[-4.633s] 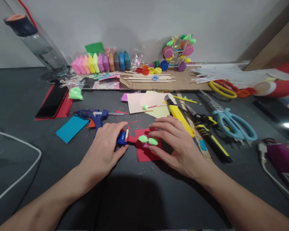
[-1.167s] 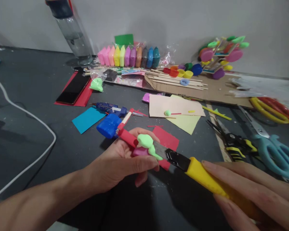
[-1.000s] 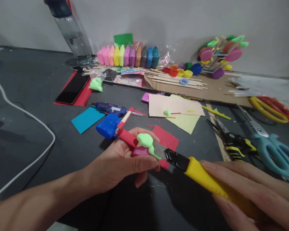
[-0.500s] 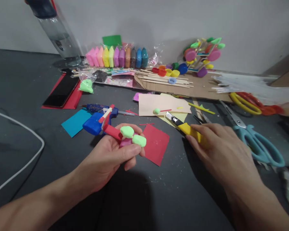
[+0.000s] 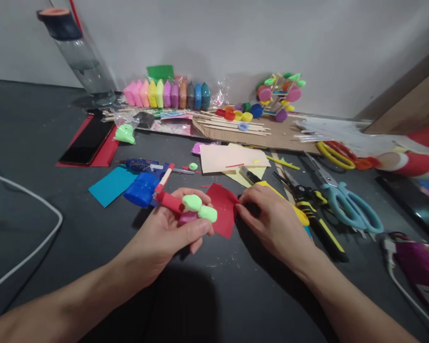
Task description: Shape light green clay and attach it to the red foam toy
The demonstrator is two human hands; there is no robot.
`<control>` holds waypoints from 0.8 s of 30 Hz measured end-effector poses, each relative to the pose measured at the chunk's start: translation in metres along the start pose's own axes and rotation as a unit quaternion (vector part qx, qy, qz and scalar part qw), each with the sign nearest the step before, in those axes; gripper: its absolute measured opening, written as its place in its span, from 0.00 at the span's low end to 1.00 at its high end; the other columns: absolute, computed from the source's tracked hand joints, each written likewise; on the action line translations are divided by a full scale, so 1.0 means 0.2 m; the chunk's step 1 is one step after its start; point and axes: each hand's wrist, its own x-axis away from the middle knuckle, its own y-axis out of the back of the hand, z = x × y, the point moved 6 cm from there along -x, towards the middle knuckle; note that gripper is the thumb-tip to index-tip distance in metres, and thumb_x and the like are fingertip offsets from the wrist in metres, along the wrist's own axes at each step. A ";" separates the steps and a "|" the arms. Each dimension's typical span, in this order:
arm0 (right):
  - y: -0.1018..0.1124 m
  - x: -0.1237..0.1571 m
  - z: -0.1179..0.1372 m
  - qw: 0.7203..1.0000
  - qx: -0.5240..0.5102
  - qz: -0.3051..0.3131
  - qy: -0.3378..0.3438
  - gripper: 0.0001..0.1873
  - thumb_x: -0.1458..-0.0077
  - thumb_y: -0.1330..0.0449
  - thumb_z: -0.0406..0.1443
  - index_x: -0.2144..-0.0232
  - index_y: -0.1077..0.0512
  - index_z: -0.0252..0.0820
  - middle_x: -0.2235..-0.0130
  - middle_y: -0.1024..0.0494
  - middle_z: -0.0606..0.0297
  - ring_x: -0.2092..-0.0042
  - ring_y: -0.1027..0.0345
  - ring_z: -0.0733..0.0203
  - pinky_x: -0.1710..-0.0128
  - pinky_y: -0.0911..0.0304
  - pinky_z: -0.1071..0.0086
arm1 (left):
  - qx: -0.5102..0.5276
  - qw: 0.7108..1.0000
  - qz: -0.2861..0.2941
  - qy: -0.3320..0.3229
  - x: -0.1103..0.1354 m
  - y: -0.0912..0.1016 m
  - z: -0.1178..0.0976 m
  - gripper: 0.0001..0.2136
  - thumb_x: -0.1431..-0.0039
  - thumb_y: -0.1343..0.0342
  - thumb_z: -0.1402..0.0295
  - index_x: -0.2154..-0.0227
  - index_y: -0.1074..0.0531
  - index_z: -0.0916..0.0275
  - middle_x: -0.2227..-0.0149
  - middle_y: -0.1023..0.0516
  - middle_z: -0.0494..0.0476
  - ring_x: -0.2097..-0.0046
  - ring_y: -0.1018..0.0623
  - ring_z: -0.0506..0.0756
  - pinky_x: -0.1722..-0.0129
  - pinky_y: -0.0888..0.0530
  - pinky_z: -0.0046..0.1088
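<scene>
Craft model [image 5: 171,202] is gripped by left fingers [image 5: 193,231]; right fingers [image 5: 258,196] pinch red paper [image 5: 224,213].

Your left hand [image 5: 169,231] and right hand [image 5: 273,219] are bare, with slim, tapered fingers [image 5: 196,246]. Nail detail is too small to confirm. Behind the fingers, both your hands narrow into bare wrists [image 5: 309,262]. Farther behind the fingers, your left forearm [image 5: 75,286] and right forearm [image 5: 346,300] are likewise uncovered.

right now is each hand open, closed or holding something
Left hand: closed, holding the multicoloured model.
Right hand: closed, pinching the edge of the red sheet.
</scene>
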 end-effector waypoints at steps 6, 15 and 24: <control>0.21 0.04 0.04 0.988 -0.004 -0.151 0.012 0.04 0.38 0.41 0.30 0.61 0.30 0.44 0.64 0.21 0.66 0.65 0.26 0.61 0.65 0.33 0.70 | -0.017 1.000 -0.001 0.007 0.00 0.02 0.01 0.13 0.41 0.34 0.67 0.56 0.30 0.61 0.71 0.23 0.50 0.74 0.29 0.46 0.73 0.33 0.22; 0.21 0.06 0.11 0.989 -0.004 -0.118 0.087 0.05 0.37 0.42 0.30 0.61 0.27 0.41 0.60 0.21 0.57 0.61 0.25 0.54 0.60 0.30 0.62 | -0.010 1.000 -0.009 0.013 -0.01 0.00 0.03 0.15 0.42 0.33 0.68 0.54 0.30 0.60 0.69 0.24 0.51 0.71 0.26 0.48 0.74 0.30 0.21; 0.25 0.10 0.04 0.988 -0.124 -0.089 -0.003 0.05 0.36 0.42 0.32 0.60 0.28 0.48 0.65 0.20 0.65 0.67 0.25 0.59 0.70 0.31 0.69 | 0.037 0.999 -0.016 0.022 0.01 -0.02 0.02 0.16 0.43 0.33 0.73 0.53 0.30 0.58 0.62 0.25 0.49 0.67 0.23 0.47 0.75 0.28 0.18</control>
